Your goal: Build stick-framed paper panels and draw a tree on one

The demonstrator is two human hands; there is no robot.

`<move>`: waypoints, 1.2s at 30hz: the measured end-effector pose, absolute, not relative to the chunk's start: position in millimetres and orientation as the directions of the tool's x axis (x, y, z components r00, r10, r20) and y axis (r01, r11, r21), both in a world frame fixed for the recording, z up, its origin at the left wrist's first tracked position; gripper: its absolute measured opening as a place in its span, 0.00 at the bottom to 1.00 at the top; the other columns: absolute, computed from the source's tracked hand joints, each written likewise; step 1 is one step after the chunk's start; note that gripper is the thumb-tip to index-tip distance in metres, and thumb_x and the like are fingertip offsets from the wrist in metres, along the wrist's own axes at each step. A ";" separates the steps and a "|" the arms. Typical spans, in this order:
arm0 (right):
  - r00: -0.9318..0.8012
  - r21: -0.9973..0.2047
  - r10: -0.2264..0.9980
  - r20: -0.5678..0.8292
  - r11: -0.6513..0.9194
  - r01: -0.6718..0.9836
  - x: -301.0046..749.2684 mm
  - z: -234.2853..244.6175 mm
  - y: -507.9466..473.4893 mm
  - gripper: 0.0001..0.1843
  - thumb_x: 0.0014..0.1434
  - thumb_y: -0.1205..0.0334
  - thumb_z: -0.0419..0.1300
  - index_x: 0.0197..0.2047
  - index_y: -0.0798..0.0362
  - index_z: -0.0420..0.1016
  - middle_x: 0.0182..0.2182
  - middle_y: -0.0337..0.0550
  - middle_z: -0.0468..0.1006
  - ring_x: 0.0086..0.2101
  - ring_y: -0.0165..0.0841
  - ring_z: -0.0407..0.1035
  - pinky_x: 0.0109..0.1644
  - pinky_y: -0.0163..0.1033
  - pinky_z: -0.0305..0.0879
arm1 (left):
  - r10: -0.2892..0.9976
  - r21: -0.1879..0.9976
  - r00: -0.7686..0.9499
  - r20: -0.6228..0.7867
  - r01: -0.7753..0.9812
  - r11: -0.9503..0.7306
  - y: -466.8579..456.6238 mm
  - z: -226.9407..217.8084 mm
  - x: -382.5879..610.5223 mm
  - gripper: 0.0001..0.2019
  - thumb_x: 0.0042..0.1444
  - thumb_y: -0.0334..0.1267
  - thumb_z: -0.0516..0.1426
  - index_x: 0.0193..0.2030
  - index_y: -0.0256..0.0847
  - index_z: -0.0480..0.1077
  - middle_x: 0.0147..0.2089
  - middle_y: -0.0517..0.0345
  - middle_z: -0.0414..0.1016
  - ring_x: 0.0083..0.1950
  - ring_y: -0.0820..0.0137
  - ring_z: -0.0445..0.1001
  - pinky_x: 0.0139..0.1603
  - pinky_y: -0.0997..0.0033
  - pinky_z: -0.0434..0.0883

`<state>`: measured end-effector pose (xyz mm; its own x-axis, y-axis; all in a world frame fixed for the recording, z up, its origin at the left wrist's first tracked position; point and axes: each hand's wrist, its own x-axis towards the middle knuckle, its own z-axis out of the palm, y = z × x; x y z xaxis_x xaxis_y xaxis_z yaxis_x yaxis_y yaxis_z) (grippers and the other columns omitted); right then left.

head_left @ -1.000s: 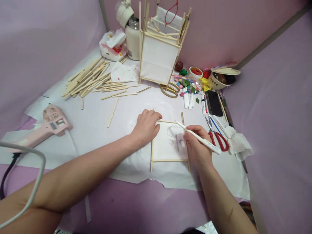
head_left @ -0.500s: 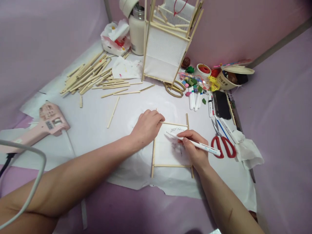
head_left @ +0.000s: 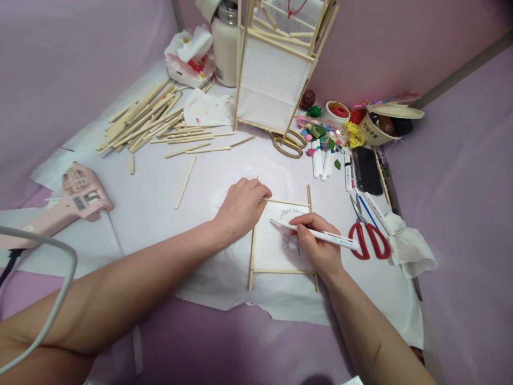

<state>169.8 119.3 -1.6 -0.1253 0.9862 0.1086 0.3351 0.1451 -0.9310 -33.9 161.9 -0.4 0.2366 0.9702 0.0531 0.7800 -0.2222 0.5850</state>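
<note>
A small white panel framed by thin wooden sticks lies flat on the white sheet in front of me. A pencil-like drawing shows on it. My left hand rests on the panel's upper left corner, fingers curled down on the frame. My right hand grips a white pen, its tip touching the panel near the top of the drawing.
A pink glue gun lies at the left. Loose wooden sticks are piled at the back left. A tall stick lantern frame and a bottle stand behind. Red scissors, markers, a black phone and a bowl crowd the right.
The pen has swung from steep to nearly flat, and its tip has shifted left across the panel. My left hand stays on the corner. The view has tilted down slightly.
</note>
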 end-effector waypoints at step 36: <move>0.255 -0.966 0.962 0.099 0.155 -0.208 178.6 -2.6 133.9 0.15 0.61 0.59 0.55 0.25 0.52 0.75 0.17 0.36 0.65 0.22 0.28 0.58 0.29 0.36 0.56 | 0.966 0.597 0.222 0.134 0.760 -0.257 160.7 -4.8 -33.6 0.12 0.61 0.29 0.51 0.42 0.43 0.75 0.45 0.51 0.78 0.50 0.55 0.70 0.52 0.52 0.67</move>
<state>178.6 133.9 -2.6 0.2551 0.9618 0.0992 -0.2084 0.1549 -0.9657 -33.6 160.7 -4.8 0.2222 0.9658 0.1337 0.7600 -0.2574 0.5968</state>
